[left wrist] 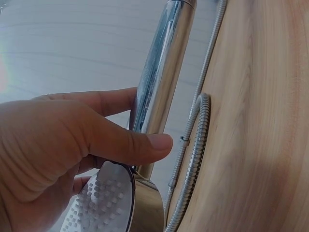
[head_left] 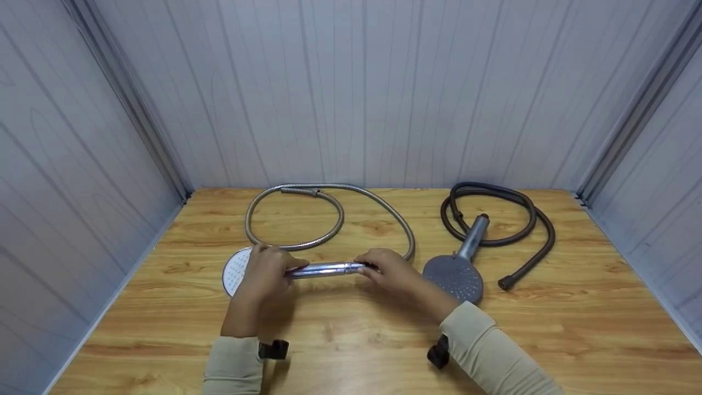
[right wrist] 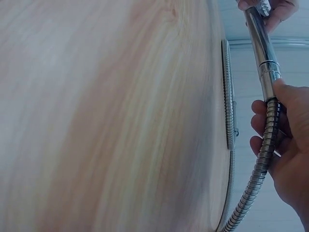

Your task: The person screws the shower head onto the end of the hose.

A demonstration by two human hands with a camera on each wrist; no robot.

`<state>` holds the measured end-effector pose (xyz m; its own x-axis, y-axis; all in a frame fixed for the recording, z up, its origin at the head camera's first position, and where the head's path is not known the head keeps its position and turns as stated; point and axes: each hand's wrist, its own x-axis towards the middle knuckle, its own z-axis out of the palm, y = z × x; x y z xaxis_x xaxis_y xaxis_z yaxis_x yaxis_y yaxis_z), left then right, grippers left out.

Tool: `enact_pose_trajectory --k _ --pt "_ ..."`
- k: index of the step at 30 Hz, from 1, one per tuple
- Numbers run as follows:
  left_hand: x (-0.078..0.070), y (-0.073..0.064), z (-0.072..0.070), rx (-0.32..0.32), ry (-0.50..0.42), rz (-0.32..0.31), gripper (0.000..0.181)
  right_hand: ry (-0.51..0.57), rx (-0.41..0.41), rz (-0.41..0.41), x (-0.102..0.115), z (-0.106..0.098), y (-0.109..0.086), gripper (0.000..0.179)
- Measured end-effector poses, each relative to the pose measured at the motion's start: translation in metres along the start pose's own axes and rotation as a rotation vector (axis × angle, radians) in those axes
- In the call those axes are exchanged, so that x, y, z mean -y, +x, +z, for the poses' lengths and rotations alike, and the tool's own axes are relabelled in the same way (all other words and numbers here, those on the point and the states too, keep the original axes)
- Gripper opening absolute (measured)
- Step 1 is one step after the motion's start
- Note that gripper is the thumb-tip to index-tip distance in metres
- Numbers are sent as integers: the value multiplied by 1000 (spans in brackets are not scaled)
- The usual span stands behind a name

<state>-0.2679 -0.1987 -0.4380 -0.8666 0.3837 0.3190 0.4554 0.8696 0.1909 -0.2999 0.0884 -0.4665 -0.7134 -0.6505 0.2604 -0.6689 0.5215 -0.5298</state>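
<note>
Two beige sleeves (head_left: 499, 351) reach in over the front edge of the bench (head_left: 351, 340), each with a black wrist device (head_left: 439, 352) on its inner side. Both forearms slant inward, and the hands meet the same piece, apart from each other at its two ends. Left hand (head_left: 266, 277) clamps the chrome head (head_left: 323, 269) at its neck: thumb laid across the handle, fingers behind, white nozzle face out toward the bench's left edge. Right hand (head_left: 390, 270) curls its fingers round the top of the silver hose (right wrist: 263, 162), with the thumb at the handle's end, where hose and handle meet; whether they are screwed tight I cannot tell. The chrome head is held nearly level above the middle of the bench, and the silver hose loops behind it to the back edge.

Shower heads number two, hoses two. The grey head (head_left: 454, 278) lies right of centre, handle pointing to the back edge. The dark hose (head_left: 499, 243) coils beside it toward the back right corner. Three panelled walls (head_left: 351, 99) surround the bench.
</note>
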Motion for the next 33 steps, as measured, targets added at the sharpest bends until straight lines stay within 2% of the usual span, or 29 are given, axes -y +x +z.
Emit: enact_pose_trajectory --k 11,21,33 --pt "-2 0 -2 11 -13 -29 42 21 -54 9 2 1 -1 24" --pt "-2 0 -3 24 -27 -47 43 89 -124 -55 -1 4 -1 20" --pt "0 -2 -2 -13 -43 -4 44 93 -125 -74 -3 4 -2 24"
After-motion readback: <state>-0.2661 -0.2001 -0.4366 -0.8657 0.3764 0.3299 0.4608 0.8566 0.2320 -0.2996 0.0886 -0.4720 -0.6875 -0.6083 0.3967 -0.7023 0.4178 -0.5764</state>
